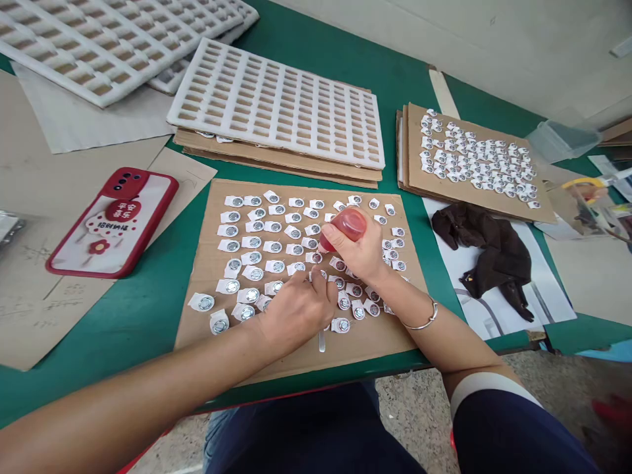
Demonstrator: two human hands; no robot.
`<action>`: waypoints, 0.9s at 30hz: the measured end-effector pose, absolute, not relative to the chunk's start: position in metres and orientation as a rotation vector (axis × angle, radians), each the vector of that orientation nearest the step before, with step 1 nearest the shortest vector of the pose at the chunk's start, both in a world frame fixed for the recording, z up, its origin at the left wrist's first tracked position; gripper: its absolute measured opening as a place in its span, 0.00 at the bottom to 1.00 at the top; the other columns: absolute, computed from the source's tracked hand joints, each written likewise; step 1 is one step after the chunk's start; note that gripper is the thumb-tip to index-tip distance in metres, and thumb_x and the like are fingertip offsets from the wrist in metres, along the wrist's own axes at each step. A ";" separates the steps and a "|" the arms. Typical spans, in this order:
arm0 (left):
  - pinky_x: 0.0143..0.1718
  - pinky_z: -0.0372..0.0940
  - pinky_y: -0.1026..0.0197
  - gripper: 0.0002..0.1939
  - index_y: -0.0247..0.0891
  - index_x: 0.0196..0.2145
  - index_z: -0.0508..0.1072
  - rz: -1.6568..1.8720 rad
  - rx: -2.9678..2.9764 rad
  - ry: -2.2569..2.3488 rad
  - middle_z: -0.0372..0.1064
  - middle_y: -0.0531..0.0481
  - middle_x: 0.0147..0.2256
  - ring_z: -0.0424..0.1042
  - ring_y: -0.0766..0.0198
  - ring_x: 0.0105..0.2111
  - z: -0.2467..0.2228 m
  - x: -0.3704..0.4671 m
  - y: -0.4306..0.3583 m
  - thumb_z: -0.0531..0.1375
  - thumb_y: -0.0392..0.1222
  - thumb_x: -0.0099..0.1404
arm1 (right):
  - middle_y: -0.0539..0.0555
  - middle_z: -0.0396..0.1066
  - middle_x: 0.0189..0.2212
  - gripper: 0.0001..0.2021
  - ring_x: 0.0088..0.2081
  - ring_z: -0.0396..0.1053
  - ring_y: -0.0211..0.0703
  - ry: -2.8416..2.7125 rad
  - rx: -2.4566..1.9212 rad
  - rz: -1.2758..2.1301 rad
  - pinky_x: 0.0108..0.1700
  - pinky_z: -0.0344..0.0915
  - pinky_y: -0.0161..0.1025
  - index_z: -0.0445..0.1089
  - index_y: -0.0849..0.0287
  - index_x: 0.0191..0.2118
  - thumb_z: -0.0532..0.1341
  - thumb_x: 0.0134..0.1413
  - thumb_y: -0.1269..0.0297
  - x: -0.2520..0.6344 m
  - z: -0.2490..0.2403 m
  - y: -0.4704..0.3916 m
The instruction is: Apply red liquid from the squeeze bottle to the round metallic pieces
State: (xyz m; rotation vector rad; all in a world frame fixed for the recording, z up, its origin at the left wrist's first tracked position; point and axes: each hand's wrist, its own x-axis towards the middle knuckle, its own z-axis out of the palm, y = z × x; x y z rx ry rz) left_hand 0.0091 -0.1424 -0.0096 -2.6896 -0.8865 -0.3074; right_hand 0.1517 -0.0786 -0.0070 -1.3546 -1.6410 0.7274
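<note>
The right hand (359, 255) grips a red squeeze bottle (350, 222) above white-tabbed metal discs (202, 302) on the near cardboard sheet (365, 347). The left hand (299, 306) curls just left and nearer; whether it holds the protruding metal strip (322, 342) cannot be told.

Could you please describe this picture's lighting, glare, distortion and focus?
In the head view, light falls fairly evenly with soft shadows; highlights show on the translucent red bottle and the metal discs; the wide lens seems to stretch the left forearm toward the corner; the red shape at lower right is blurred.
</note>
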 end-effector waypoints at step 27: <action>0.20 0.61 0.59 0.13 0.32 0.24 0.65 -0.307 -2.681 -0.852 0.73 0.33 0.30 0.66 0.61 0.15 -0.006 0.009 -0.139 0.47 0.21 0.55 | 0.48 0.68 0.24 0.12 0.26 0.65 0.37 -1.734 -1.278 0.469 0.31 0.67 0.39 0.64 0.55 0.28 0.64 0.45 0.53 0.155 -0.007 -0.077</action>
